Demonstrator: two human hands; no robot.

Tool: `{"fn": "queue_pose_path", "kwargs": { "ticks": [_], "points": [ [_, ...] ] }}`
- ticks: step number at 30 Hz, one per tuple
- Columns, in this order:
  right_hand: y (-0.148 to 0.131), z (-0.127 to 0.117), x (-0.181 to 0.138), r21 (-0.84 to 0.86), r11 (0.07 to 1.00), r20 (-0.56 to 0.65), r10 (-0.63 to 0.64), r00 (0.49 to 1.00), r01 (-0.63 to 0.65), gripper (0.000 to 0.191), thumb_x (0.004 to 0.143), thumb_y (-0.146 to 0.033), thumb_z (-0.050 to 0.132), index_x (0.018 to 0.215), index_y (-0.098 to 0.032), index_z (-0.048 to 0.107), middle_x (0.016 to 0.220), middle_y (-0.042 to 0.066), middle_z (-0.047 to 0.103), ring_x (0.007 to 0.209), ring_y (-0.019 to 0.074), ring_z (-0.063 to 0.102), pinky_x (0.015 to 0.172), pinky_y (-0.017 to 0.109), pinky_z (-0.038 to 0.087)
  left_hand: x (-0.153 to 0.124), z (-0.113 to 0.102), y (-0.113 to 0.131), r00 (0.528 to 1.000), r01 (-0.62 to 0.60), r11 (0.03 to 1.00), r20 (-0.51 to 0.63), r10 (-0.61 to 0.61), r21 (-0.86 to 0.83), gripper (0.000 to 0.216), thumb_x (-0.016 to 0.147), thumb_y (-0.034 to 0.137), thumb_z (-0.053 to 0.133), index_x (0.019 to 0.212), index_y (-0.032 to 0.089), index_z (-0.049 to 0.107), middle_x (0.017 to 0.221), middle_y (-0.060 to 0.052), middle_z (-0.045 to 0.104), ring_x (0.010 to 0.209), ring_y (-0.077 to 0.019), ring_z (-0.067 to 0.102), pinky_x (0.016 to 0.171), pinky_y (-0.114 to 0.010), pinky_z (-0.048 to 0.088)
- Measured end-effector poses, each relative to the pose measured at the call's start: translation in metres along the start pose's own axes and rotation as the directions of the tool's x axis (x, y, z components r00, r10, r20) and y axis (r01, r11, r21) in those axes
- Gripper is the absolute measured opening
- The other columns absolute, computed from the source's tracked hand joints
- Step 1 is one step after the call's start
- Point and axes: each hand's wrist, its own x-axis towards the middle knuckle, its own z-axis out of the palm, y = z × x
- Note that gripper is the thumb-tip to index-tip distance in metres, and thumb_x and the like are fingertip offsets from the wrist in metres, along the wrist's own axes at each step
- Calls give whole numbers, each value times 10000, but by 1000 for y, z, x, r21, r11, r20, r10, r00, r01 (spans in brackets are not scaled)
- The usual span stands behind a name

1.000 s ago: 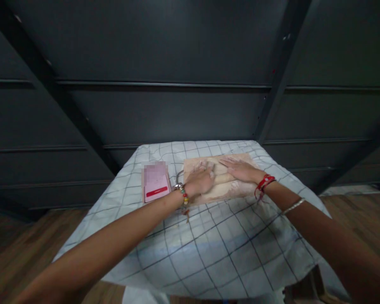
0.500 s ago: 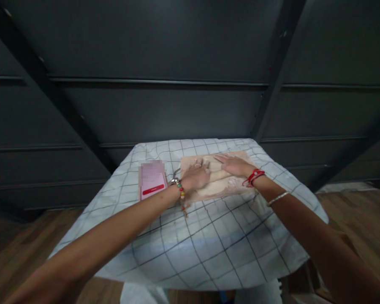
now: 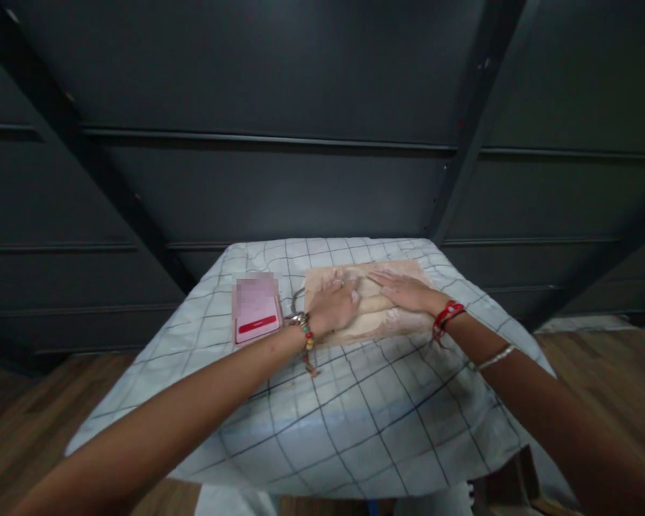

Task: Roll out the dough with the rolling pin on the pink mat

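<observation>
A floured wooden board [image 3: 370, 326] lies on a checked cloth [image 3: 355, 408] over a small table. Across the board runs a pale roll, a rolling pin or a length of dough [image 3: 373, 299]; I cannot tell which. My left hand [image 3: 334, 307] lies flat on its left end, fingers stretched forward. My right hand [image 3: 405, 290] lies flat on its right end, fingers pointing left. Both wrists wear bracelets.
A pink phone [image 3: 254, 309] lies on the cloth left of the board, a small metal ring [image 3: 297, 294] between them. A dark panelled wall [image 3: 312, 143] rises right behind the table. Wooden floor [image 3: 21, 401] shows on both sides.
Both hands slid slightly back and forth on the roll while staying flat on it. The camera shifted a little; the board and phone stay where they were.
</observation>
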Motion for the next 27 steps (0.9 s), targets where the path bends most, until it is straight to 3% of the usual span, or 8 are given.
{"fn": "queue_pose_path", "kwargs": {
  "ticks": [3, 8, 13, 18, 22, 27],
  "points": [
    [1, -1, 3, 9, 1000, 8, 27, 1000, -27, 557, 888, -298, 300, 1439, -223, 320, 1483, -13, 290, 1367, 199, 247, 1133, 376, 222, 0, -3, 2, 994, 90, 996, 67, -88, -23, 559, 941, 327, 178, 1466, 139, 208, 1520, -107, 149, 1397, -268, 68, 1114, -457, 110],
    [3, 1, -3, 48, 998, -1, -39, 999, 39, 533, 911, -347, 280, 1434, -253, 327, 1485, -34, 280, 1373, 200, 231, 1131, 396, 218, -4, -2, 5, 999, -48, 999, 2, 48, 0, 562, 943, 351, 160, 1469, 156, 191, 1528, -80, 122, 1401, -238, 47, 1121, -428, 106],
    [1, -2, 0, 41, 999, 33, 23, 999, -24, 550, 894, -300, 296, 1437, -213, 326, 1495, -14, 259, 1376, 202, 219, 1132, 384, 215, 0, -1, 3, 994, 65, 998, 84, -62, -26, 560, 943, 329, 159, 1461, 122, 203, 1511, -122, 179, 1393, -268, 111, 1107, -455, 141],
    [-2, -3, -7, 75, 996, 10, -45, 999, 44, 525, 928, -347, 248, 1442, -258, 304, 1497, -37, 254, 1387, 200, 184, 1136, 421, 178, -7, -1, 7, 993, -113, 993, 28, 114, -22, 560, 947, 333, 158, 1463, 116, 179, 1520, -125, 135, 1397, -246, 86, 1114, -434, 126],
    [-1, -2, -4, 46, 999, 15, 7, 1000, -8, 542, 903, -285, 300, 1443, -247, 304, 1497, -26, 255, 1387, 219, 181, 1128, 438, 190, -4, -2, 9, 997, 32, 998, 75, -28, -51, 541, 938, 295, 177, 1426, 81, 267, 1509, -141, 170, 1386, -258, 152, 1102, -422, 184],
    [1, 2, -8, 20, 998, -20, -61, 998, 61, 522, 927, -330, 273, 1445, -272, 294, 1496, -33, 256, 1379, 214, 211, 1122, 447, 197, -8, -1, 14, 991, -117, 991, 58, 121, -70, 564, 942, 320, 165, 1452, 81, 191, 1514, -144, 149, 1397, -241, 96, 1112, -430, 144]
  ]
}}
